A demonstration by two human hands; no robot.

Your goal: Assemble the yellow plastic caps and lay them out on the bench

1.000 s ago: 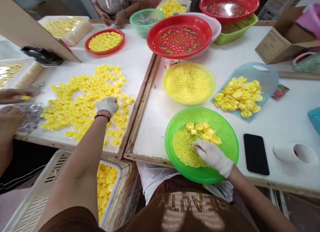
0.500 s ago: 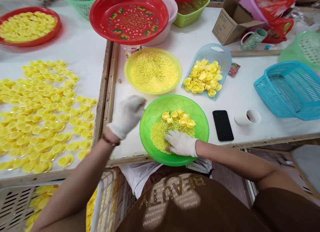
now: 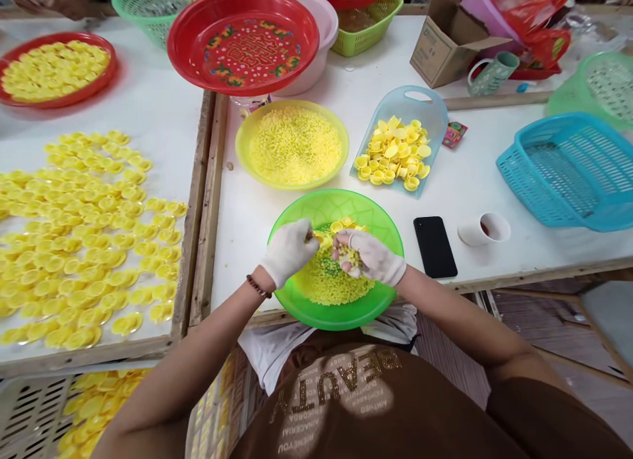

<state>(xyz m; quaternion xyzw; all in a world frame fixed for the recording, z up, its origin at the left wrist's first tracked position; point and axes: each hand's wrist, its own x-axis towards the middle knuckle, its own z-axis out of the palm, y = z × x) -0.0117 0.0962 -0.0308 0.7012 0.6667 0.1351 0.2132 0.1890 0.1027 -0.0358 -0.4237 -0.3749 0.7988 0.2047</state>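
My left hand (image 3: 291, 251), in a white glove with bare fingertips, is closed over the left side of a green bowl (image 3: 384, 225). Its fingertips point at the small yellow cups (image 3: 346, 225) along the bowl's far side; whatever they pinch is hidden. Opposite it, my right hand (image 3: 373, 256), gloved the same way, curls around a scoop of small yellow pellets (image 3: 351, 256). More loose yellow pellets (image 3: 336, 291) cover the bowl's bottom beneath both hands. The bowl stands at the table's front edge, close to my body.
Behind the bowl stand a yellow dish (image 3: 242, 142) of pellets and a blue tray (image 3: 432, 106) of yellow cups. A phone (image 3: 435, 246), a white cup (image 3: 472, 233) and a blue basket (image 3: 544, 202) are at right. Rows of yellow pieces (image 3: 89, 235) lie left beyond a wooden ledge (image 3: 202, 202).
My left hand has moved right, from beside the bowl to over it. My right hand has lifted out of the pellets with a scoop of them. The view has shifted slightly.
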